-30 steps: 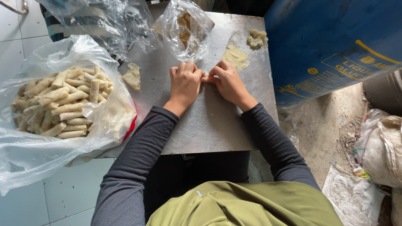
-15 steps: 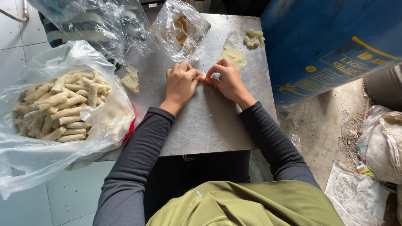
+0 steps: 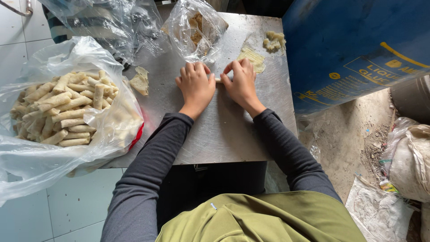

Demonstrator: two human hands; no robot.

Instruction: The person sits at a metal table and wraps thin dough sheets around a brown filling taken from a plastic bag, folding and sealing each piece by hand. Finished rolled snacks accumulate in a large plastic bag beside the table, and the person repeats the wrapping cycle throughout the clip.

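Note:
My left hand (image 3: 195,85) and my right hand (image 3: 241,83) lie side by side, palms down, on a metal table (image 3: 224,130). Both press on a thin pale roll of dough wrapper (image 3: 218,80); only a short piece shows between the thumbs. A flat pale wrapper sheet (image 3: 252,58) lies just beyond my right hand. A small lump of filling (image 3: 274,40) sits at the far right of the table.
A big clear bag with several finished rolls (image 3: 62,112) stands at the left table edge. A loose wrapper scrap (image 3: 140,81) lies beside it. Clear bags (image 3: 197,27) stand behind the hands. A blue drum (image 3: 354,45) rises at right, sacks (image 3: 412,157) on the dirt floor.
Both hands have slid a little farther away across the table, rolling the wrapper under the palms. The camera has shifted slightly.

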